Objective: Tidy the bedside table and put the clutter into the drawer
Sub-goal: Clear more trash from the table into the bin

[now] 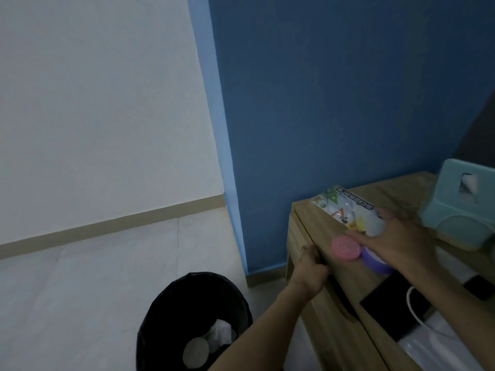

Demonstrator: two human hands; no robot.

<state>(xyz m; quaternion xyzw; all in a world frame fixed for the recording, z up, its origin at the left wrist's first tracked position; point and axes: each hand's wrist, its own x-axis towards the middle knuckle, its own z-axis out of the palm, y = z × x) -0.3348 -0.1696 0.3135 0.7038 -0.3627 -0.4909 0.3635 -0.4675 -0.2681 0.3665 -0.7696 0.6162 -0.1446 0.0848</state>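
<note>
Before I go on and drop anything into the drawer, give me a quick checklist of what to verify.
1. Left hand on the drawer front: ok.
2. Drawer open enough: cannot tell.
3. Right hand holding the white packet: ok.
4. Pink-lidded purple jar secure under that hand: cannot tell.
5. Tabletop cleared: not ok; teal tissue box, black phone and white cable remain.

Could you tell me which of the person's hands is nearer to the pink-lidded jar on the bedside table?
The right hand: it lies over the pink-lidded jar, touching it. The left hand is apart, to the jar's left, gripping the table's front edge.
</note>
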